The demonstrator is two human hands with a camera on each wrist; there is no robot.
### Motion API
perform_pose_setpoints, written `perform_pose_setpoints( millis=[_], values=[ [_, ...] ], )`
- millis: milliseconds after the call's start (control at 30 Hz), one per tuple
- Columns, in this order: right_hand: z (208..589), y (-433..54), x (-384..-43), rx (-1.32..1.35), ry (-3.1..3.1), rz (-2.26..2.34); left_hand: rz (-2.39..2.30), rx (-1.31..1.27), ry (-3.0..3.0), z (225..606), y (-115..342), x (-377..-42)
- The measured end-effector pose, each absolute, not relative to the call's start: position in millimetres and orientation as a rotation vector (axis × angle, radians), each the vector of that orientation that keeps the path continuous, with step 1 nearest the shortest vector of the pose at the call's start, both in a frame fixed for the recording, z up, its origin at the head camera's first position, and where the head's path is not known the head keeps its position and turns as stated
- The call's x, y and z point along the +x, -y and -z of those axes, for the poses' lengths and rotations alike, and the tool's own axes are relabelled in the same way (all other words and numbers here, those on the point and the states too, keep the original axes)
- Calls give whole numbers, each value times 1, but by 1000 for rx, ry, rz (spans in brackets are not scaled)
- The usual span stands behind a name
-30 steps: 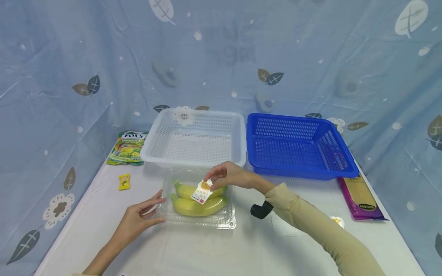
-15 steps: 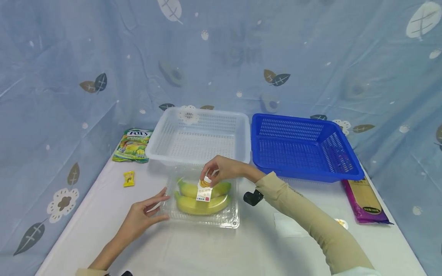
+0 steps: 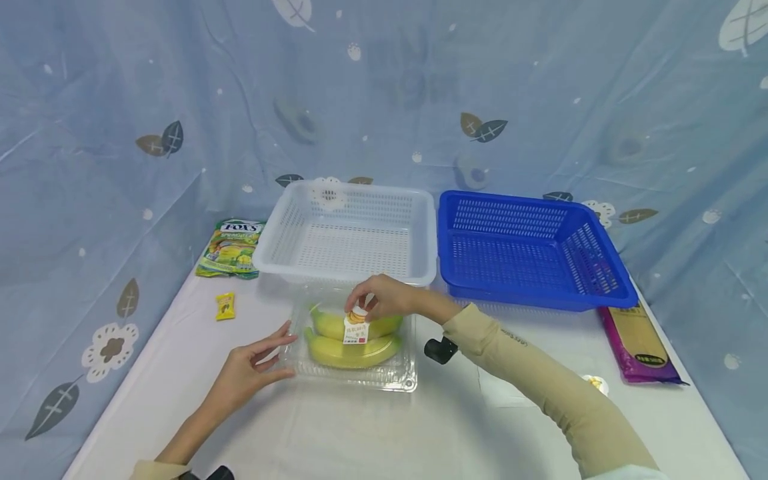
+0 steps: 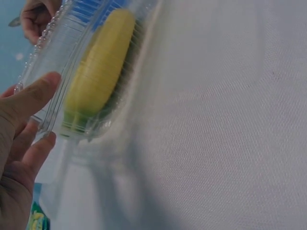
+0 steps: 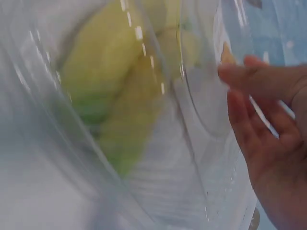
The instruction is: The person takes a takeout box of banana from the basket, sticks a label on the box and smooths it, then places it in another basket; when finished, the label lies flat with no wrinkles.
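A clear plastic clamshell box (image 3: pixel 384 381) stands on the white table with two yellow bananas (image 3: pixel 354 352) inside. At its left side my left hand (image 3: pixel 243 377) grips the edge between thumb and fingers; the left wrist view shows the thumb (image 4: pixel 43 88) against the clear wall. Over the lid, my right hand (image 3: pixel 390 298) pinches the top of a small white label (image 3: pixel 355 331) printed with bananas. The label lies over or just above the lid; whether it touches the plastic I cannot tell. In the right wrist view, the fingers (image 5: pixel 254 79) are close to the lid.
Behind the box are a white basket (image 3: pixel 345 273) and a blue basket (image 3: pixel 534 293). To the left lie a green candy bag (image 3: pixel 233 248) and a yellow wrapped candy (image 3: pixel 225 306). A purple noodle packet (image 3: pixel 642 343), a backing sheet (image 3: pixel 498 390) and a round sticker (image 3: pixel 596 384) lie right.
The label has turned from slanted to upright and come lower over the lid in my right hand. My left hand stays at the box's left side. The whole view has shifted slightly.
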State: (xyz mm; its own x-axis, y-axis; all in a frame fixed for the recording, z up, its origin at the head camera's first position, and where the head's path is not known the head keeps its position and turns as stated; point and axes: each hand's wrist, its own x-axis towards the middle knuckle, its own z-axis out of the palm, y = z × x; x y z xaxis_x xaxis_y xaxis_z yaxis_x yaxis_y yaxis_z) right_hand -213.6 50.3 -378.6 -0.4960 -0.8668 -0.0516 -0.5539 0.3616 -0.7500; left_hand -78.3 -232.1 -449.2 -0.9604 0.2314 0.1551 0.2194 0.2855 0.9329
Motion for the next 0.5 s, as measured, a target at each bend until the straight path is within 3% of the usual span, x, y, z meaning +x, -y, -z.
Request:
perform_pose_setpoints(
  millis=[267,500],
  values=[
    [382,-52,-187,-1015,-1910,1527,-1836,435,-2479,449,232,-77],
    [390,-59,-187,-809,-1906,1553,-1833,438,-2483,447,232,-77]
  ],
)
